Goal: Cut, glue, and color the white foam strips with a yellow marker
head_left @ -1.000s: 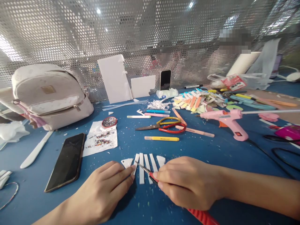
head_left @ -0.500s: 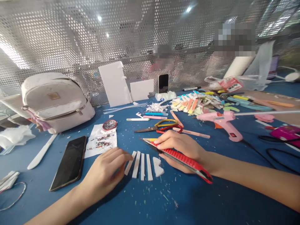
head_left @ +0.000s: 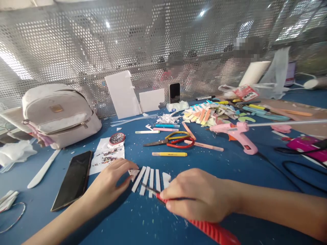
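Several white foam strips (head_left: pixel 148 177) lie side by side on the blue table (head_left: pixel 230 170) in front of me. My left hand (head_left: pixel 109 180) rests on the table at their left end, fingertips pressing a small white piece flat. My right hand (head_left: pixel 196 194) is closed around a red utility knife (head_left: pixel 209 228). The knife's blade tip (head_left: pixel 145 186) lies across the lower ends of the strips.
A black phone (head_left: pixel 73 178) lies left of my left hand beside a paper with beads (head_left: pixel 107 156). Scissors (head_left: pixel 168 139), a yellow marker (head_left: pixel 170 154), a pink glue gun (head_left: pixel 235 132) and a pile of coloured foam pieces (head_left: pixel 206 114) lie further back. A white backpack (head_left: pixel 57 114) stands far left.
My right hand came back from beside the scissors towards me and set the knife blade on the strips again. My left hand stays at the strips' left end.
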`<control>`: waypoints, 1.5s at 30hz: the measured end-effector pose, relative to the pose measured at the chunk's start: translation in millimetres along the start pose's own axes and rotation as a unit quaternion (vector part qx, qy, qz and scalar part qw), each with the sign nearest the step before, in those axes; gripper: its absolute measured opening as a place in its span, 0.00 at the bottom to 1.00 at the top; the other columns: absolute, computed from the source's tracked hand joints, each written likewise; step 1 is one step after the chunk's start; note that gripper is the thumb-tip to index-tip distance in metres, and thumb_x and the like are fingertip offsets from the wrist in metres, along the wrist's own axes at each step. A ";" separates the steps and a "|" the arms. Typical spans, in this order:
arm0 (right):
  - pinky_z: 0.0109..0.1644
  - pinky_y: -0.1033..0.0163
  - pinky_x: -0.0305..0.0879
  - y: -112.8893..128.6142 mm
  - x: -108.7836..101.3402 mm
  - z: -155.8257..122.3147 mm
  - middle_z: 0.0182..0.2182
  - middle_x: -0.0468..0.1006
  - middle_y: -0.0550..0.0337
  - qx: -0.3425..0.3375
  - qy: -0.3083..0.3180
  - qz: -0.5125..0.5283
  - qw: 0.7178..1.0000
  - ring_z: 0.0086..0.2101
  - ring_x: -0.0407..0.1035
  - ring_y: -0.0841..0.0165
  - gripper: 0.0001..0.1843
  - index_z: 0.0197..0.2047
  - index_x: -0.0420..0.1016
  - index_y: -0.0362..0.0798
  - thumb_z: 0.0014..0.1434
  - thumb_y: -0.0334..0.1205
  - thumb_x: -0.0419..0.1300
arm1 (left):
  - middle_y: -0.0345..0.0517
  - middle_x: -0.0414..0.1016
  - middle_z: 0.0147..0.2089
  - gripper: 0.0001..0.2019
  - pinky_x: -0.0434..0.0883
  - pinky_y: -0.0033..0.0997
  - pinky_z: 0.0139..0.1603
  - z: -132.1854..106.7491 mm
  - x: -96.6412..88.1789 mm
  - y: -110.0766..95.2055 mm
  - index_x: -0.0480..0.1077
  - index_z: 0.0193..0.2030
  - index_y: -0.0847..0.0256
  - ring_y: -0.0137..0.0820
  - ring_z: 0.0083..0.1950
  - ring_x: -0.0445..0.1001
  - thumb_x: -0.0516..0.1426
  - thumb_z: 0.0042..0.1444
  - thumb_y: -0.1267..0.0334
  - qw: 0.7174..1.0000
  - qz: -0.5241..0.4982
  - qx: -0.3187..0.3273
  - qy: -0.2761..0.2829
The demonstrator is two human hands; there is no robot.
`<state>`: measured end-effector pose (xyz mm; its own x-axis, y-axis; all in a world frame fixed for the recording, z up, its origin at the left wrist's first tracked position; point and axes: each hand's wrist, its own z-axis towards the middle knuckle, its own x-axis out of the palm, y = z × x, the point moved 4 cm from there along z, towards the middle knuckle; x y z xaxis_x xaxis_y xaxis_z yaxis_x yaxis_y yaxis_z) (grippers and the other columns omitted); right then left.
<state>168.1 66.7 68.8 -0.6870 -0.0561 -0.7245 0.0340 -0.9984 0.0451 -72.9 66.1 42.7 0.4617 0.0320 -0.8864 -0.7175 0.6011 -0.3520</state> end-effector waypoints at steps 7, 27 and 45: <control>0.25 0.67 0.64 15.6 9.5 4.4 0.38 0.85 0.63 -0.082 -0.003 -0.004 0.997 0.30 0.77 0.75 0.10 0.35 0.79 0.45 0.66 0.30 0.57 | 0.41 0.76 0.40 0.11 0.72 0.28 0.42 -10.2 5.9 -12.6 0.70 0.52 0.55 0.30 0.41 0.76 0.51 0.67 0.68 1.000 -0.006 -0.002 0.001; 0.27 0.65 0.64 14.6 15.4 1.3 0.40 0.85 0.60 -0.071 0.019 0.049 0.996 0.32 0.76 0.72 0.09 0.38 0.79 0.42 0.68 0.31 0.57 | 0.41 0.76 0.42 0.08 0.67 0.30 0.42 8.4 5.0 -11.0 0.71 0.41 0.56 0.32 0.41 0.74 0.52 0.69 0.68 0.996 0.012 0.049 0.075; 0.30 0.65 0.65 15.5 18.9 -4.3 0.42 0.85 0.58 -0.087 0.024 0.048 0.995 0.33 0.75 0.72 0.10 0.40 0.78 0.42 0.69 0.32 0.56 | 0.40 0.67 0.43 0.08 0.62 0.30 0.41 9.4 -4.4 -12.7 0.63 0.41 0.56 0.32 0.41 0.68 0.45 0.70 0.68 0.991 -0.035 -0.053 0.120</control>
<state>158.8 50.1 52.8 -0.6389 -0.1468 -0.7552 0.2251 -0.9743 -0.0010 -60.9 65.8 53.9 0.3847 -0.2051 -0.9000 -0.7441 0.5080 -0.4339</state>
